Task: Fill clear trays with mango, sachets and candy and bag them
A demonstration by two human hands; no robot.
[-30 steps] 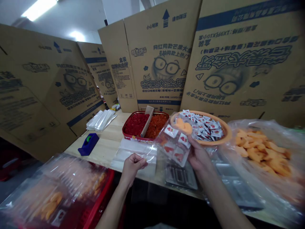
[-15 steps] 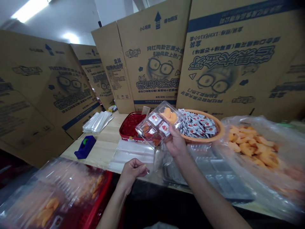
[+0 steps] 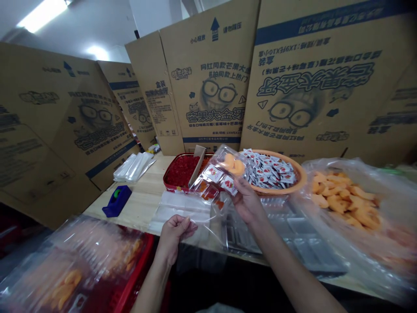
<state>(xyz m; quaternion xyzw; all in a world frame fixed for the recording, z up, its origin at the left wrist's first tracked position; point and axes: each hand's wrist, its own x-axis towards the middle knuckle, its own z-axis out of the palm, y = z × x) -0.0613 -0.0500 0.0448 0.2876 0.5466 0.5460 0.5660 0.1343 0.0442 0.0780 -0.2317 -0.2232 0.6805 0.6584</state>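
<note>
My right hand (image 3: pixel 250 203) grips the near right edge of a clear plastic tray (image 3: pixel 216 183), tilted above the table. Orange candy pieces (image 3: pixel 233 164) lie in its far compartment. Two white sachets with red print (image 3: pixel 213 173) sit in the middle, and small red-orange pieces show in the near compartments. Lower and to the left, my left hand (image 3: pixel 177 232) is closed, thumb against fingers, on the edge of a clear plastic bag (image 3: pixel 208 228). The thin bag stretches rightward below the tray; where its mouth lies is hard to make out. Flat clear bags (image 3: pixel 182 205) lie behind this hand.
Behind are a red tub (image 3: pixel 176 189) with a cardboard divider, an orange basket (image 3: pixel 302 177) of sachets and tall cartons (image 3: pixel 208 56). Stacked trays (image 3: pixel 296 248) and a bag of orange pieces (image 3: pixel 391 195) lie right. A tape dispenser (image 3: pixel 117 202) and red crate (image 3: pixel 148 243) stand left.
The tray has shifted slightly right and toward me in my right hand. My left hand has moved slightly left, and the clear bag's film now shows stretched out from its fingers.
</note>
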